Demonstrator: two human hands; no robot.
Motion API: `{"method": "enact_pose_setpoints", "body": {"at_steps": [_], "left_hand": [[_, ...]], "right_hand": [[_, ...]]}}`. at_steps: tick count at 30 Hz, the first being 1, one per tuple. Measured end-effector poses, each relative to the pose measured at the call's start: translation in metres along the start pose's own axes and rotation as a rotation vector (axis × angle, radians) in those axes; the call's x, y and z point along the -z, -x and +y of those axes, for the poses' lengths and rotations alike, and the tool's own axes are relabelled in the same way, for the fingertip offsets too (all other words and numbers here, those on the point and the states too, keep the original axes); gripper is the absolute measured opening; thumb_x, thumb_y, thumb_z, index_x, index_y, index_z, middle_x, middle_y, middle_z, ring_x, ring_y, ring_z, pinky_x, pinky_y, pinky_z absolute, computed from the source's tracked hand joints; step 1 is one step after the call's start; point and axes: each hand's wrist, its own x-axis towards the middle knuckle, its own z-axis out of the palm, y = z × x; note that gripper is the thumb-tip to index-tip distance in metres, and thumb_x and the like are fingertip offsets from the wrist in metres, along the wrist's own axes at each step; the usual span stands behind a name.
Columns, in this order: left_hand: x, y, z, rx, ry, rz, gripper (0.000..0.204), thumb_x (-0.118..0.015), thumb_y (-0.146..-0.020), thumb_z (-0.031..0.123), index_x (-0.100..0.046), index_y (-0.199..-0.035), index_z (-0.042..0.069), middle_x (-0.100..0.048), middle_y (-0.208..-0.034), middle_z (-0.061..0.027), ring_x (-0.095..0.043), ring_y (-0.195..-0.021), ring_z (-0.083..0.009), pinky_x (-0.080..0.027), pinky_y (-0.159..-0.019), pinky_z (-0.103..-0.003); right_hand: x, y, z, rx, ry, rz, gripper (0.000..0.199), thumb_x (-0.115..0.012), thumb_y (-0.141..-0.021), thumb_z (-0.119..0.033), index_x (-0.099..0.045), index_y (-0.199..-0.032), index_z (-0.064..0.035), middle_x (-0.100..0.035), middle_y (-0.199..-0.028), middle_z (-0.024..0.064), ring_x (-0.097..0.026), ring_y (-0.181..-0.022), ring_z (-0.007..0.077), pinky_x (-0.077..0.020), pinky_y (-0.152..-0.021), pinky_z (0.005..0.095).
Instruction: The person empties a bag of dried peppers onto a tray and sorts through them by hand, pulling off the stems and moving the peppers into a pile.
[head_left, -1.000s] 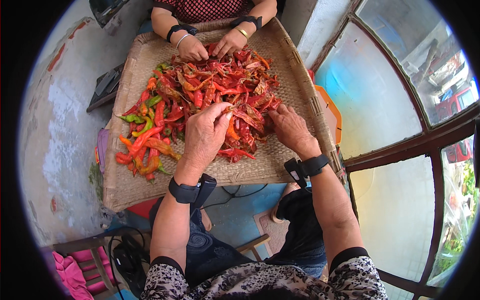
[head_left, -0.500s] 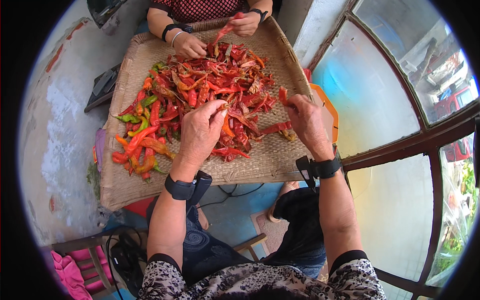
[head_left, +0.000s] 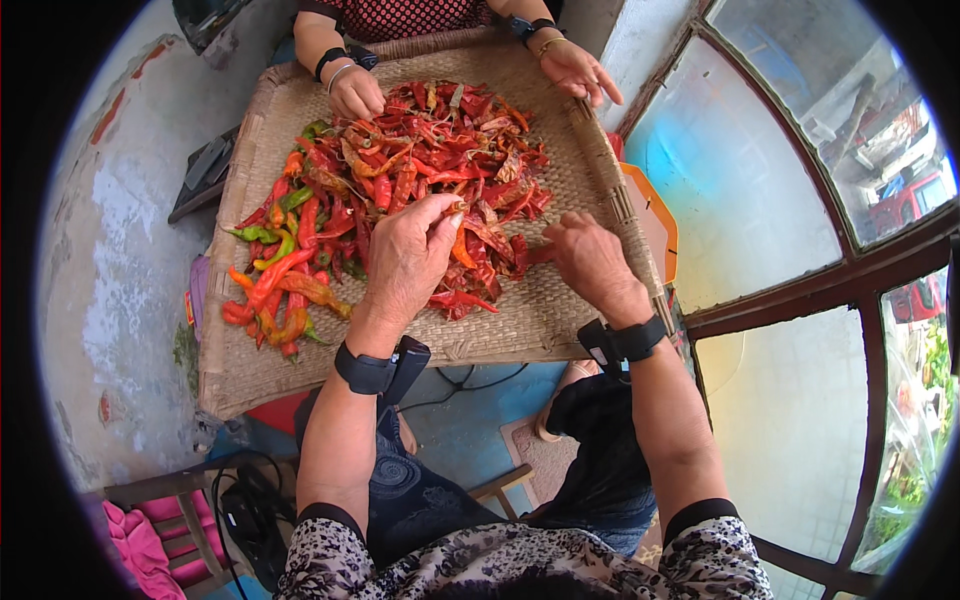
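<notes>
A large woven tray (head_left: 262,385) holds a heap of red chili peppers (head_left: 430,165), many of them wrinkled and dry. My left hand (head_left: 408,258) is over the near side of the heap, thumb and finger pinched on a small brownish pepper piece (head_left: 457,207). To its right, my right hand (head_left: 598,262) is low over the tray, its curled fingers closed on the end of a dark red chili pepper (head_left: 538,255); the fingertips are partly hidden. Plumper peppers (head_left: 285,290), red, orange and green, are at the heap's left side.
Across the tray, a co-worker's hand (head_left: 356,92) touches the heap's far left; their other hand (head_left: 578,70) is spread over the right rim. An orange-edged container (head_left: 652,225) stands beside the tray, near the window (head_left: 740,170). A rough wall (head_left: 130,250) is at left.
My right hand has come down and left to the dark red pepper; the red piece it held no longer shows. The co-worker's hand with a red pepper has moved right, now spread and without it.
</notes>
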Motion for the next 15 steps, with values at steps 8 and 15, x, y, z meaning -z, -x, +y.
{"method": "enact_pose_setpoints", "body": {"at_steps": [8, 15], "left_hand": [[0.018, 0.003, -0.004, -0.079, 0.042, 0.081, 0.020, -0.061, -0.088, 0.006, -0.064, -0.107, -0.001, -0.067, -0.079, -0.0117, -0.063, -0.067, -0.0144, -0.049, -0.059, -0.028], [0.027, 0.007, -0.013, -0.068, 0.035, 0.135, 0.020, -0.060, -0.088, 0.004, -0.063, -0.107, -0.002, -0.067, -0.080, -0.0124, -0.063, -0.067, -0.0159, -0.049, -0.060, -0.028]], "right_hand": [[0.005, -0.003, -0.007, -0.003, 0.000, 0.073, 0.011, -0.057, -0.074, 0.001, -0.057, -0.083, -0.0040, -0.057, -0.095, 0.0127, -0.055, -0.092, 0.0327, -0.0506, -0.075, 0.0415], [0.005, -0.019, -0.016, -0.093, -0.303, 0.311, 0.006, -0.059, -0.079, -0.004, -0.059, -0.085, -0.0039, -0.061, -0.079, 0.0146, -0.059, -0.080, 0.0339, -0.0488, -0.068, 0.0428]]}}
